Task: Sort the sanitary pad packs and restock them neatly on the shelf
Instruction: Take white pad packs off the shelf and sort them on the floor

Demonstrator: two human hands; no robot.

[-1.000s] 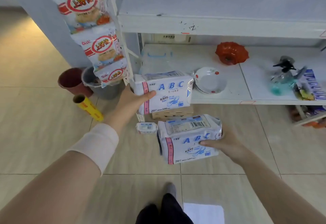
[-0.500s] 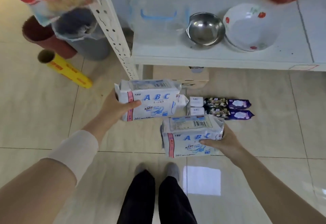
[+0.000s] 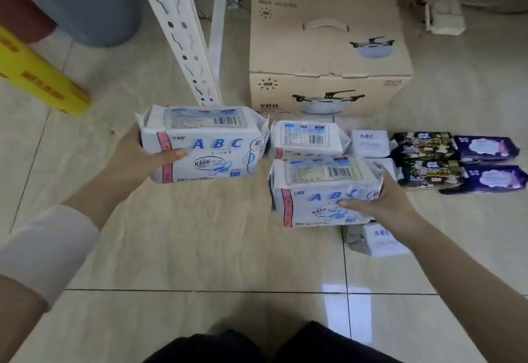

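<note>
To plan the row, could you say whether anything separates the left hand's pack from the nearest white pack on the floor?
Nothing visible does; the pack in the left hand is held right beside the floor pack.

The view is dropping closer to the floor, so the shelf board and its bowls are passing out of sight above, and the cardboard box [image 3: 328, 48] under the shelf is coming fully into view. Both hands are lowering. The left hand [image 3: 134, 157] is bringing the left-hand pack [image 3: 205, 145] down just in front of the shelf upright [image 3: 177, 34]. The right hand [image 3: 383, 199] is carrying the right-hand pack [image 3: 323, 191] in over the row of packs on the floor, now covering part of a white floor pack [image 3: 308, 138]. A small white pack [image 3: 383, 239] is appearing beside the right wrist.
</note>
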